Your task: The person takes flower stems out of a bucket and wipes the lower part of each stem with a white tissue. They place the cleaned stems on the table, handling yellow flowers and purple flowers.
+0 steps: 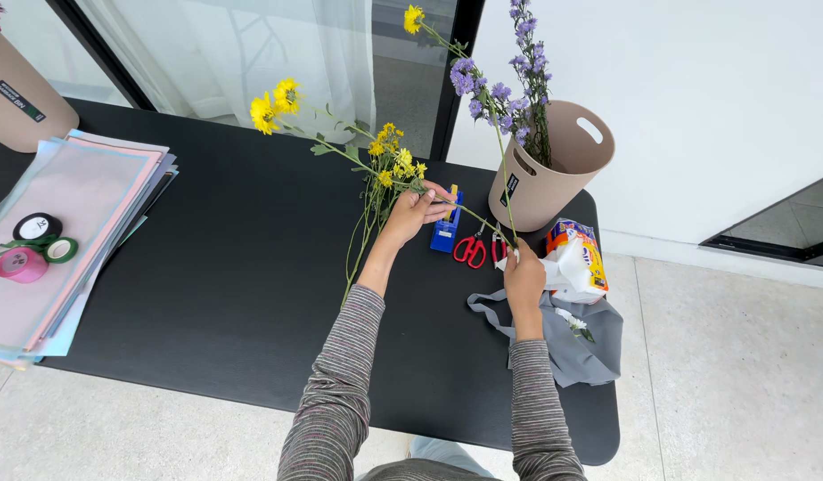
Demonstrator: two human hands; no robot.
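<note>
Yellow long-stemmed flowers (376,156) are held bunched in the closed grip of the left hand (414,211), left of the red-handled scissors (472,250); a purple-flowered green stem (500,169) is pinched by the right hand (524,274) beside them, above the black surface (233,267).

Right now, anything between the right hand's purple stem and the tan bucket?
Nothing visible. The right hand holds the purple flower stem beside the tan bucket; the red scissors lie flat on the table, to the left.
</note>
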